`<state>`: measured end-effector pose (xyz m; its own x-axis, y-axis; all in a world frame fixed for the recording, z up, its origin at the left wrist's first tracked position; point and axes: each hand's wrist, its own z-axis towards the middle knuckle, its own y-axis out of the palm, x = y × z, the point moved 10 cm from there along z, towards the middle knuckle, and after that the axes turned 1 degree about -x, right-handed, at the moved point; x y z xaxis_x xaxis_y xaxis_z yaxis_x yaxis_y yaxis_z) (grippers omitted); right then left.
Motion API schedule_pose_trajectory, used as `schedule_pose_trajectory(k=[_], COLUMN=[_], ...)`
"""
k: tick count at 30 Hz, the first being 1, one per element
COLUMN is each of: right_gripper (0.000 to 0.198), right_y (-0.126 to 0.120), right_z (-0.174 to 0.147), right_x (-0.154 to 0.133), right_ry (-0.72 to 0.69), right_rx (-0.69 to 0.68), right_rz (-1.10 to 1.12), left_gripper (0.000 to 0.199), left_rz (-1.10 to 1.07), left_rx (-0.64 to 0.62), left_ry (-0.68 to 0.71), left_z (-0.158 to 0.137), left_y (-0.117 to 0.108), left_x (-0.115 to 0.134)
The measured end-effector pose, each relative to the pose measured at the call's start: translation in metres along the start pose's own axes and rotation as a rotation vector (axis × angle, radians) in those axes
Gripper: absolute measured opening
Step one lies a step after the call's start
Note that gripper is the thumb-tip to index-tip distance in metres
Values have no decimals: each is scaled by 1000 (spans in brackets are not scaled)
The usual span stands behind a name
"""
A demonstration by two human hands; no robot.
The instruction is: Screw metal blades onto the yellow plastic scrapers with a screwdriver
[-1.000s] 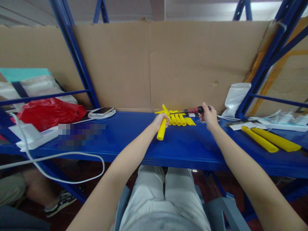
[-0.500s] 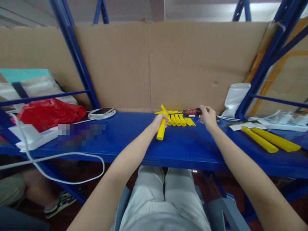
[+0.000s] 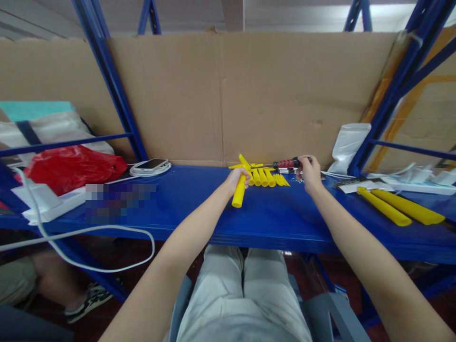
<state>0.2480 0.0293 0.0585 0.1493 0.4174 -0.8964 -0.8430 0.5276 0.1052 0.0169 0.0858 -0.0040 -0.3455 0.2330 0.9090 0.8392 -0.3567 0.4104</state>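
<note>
My left hand (image 3: pixel 235 180) is closed around a yellow tube-shaped plastic part (image 3: pixel 238 195), whose wide end points toward me. At its far end, thin yellow arms branch out above my fingers. My right hand (image 3: pixel 309 172) grips the end of a screwdriver (image 3: pixel 287 163) with a dark red and black handle. Its shaft runs left toward the branched end of the yellow part; whether the tip touches is too small to tell. Beside my left hand lies a row of several yellow cone-shaped pieces (image 3: pixel 263 177) on the blue shelf (image 3: pixel 285 213).
Small white and dark items (image 3: pixel 287 171) lie under the screwdriver. Two long yellow pieces (image 3: pixel 386 207) rest at the right, near a white pouch (image 3: pixel 351 147). To the left are a phone (image 3: pixel 154 164) on a coiled cable, a red bag (image 3: pixel 76 166) and a power strip (image 3: pixel 59 209). Cardboard (image 3: pixel 171 95) stands behind.
My right hand and the screwdriver have shifted slightly, the handle now a little higher and further right. My left hand holds the yellow part in the same place.
</note>
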Motion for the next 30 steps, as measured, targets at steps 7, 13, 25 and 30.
schedule_pose_trajectory(k=[7,13,25,30], right_gripper=[34,26,22,31], right_y=[-4,5,6,5], right_z=[6,3,-4,-2], right_x=[6,9,5,6], right_ry=[-2,75,108,64], right_rx=[-9,-75,-59,-56], right_rz=[-123,-20,10,-52], left_gripper=[18,21,22,29], left_rz=[4,11,-2,2], left_rx=[18,18,7,-5], left_ry=[11,-18,-3,-8], left_z=[0,2,6,7], left_y=[-2,-5,-7,-7], left_x=[1,-1,-2,-1])
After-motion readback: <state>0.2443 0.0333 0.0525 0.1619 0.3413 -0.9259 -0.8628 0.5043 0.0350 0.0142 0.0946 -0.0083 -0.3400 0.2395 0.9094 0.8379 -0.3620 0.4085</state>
